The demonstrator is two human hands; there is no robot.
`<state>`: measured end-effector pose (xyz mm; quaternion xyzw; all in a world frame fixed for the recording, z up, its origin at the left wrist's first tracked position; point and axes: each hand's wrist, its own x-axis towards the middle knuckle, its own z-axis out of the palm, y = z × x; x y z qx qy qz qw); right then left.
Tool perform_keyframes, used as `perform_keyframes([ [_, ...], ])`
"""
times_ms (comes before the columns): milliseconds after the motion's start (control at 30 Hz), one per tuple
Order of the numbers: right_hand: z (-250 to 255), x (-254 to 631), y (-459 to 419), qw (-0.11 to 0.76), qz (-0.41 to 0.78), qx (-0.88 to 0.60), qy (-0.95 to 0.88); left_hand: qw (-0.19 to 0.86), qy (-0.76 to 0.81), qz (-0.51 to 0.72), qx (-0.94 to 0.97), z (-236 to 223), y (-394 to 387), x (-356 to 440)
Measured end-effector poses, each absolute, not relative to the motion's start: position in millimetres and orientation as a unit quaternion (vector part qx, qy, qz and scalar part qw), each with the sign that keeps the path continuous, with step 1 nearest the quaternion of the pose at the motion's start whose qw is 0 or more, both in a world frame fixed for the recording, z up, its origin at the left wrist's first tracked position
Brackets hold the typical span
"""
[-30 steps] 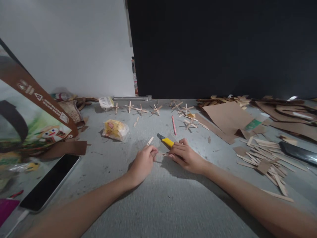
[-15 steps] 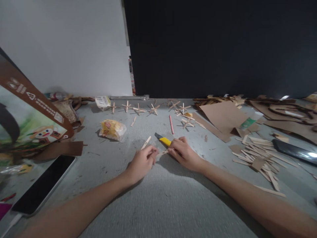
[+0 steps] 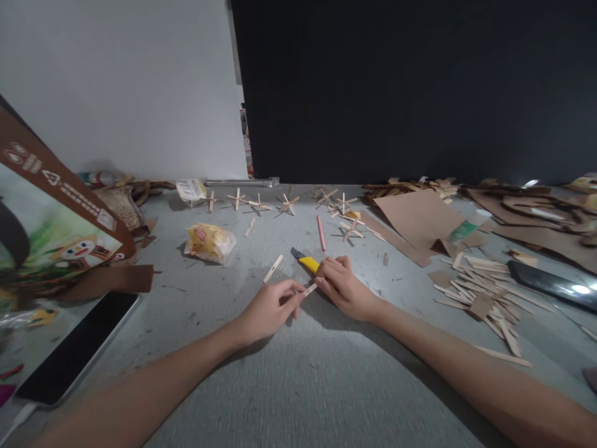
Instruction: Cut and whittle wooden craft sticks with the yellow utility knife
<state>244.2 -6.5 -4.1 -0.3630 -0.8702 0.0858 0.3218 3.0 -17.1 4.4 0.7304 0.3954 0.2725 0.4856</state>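
Between my two hands runs a short wooden craft stick (image 3: pixel 310 290). The fingertips of my left hand (image 3: pixel 273 308) pinch its near end. My right hand (image 3: pixel 345 287) is closed at its other end, and its fingers hide that end. A yellow utility knife (image 3: pixel 308 263) points up and left from beside my right fingers, its handle partly covered by them; I cannot tell whether they grip it. Just beyond my left hand, another craft stick (image 3: pixel 273 269) with a slot in it lies on the table. Farther off lies a red-and-white striped stick (image 3: pixel 321 233).
Several crossed-stick pieces (image 3: pixel 289 204) stand along the back. A wrapped snack (image 3: pixel 209 242) sits left of centre. Loose sticks (image 3: pixel 494 298), cardboard (image 3: pixel 415 218) and a glue bottle (image 3: pixel 469 227) lie on the right. At left are a phone (image 3: pixel 79 348) and a printed bag (image 3: pixel 60 211).
My left hand has shifted slightly right and its grip on the stick has changed, leaving the slotted stick beyond it more exposed. My right hand stays nearly in place. The view has shifted slightly.
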Motion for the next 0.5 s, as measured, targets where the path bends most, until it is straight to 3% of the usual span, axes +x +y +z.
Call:
perform_keyframes([
  [267, -7, 247, -6, 0.369, 0.082, -0.359, -0.854, 0.506, 0.386, 0.308, 0.707, 8, -17, 4],
  [400, -5, 259, 6, 0.425, 0.050, -0.439, -0.790, 0.519, 0.407, 0.331, 0.675, 12, -18, 4],
  [467, 1, 268, 19, 0.380, 0.035, -0.514, -0.768, 0.512, 0.418, 0.334, 0.672, 13, -19, 4],
  [500, 5, 274, 26, 0.319, 0.032, -0.557, -0.766, 0.507, 0.421, 0.332, 0.675, 13, -19, 4],
])
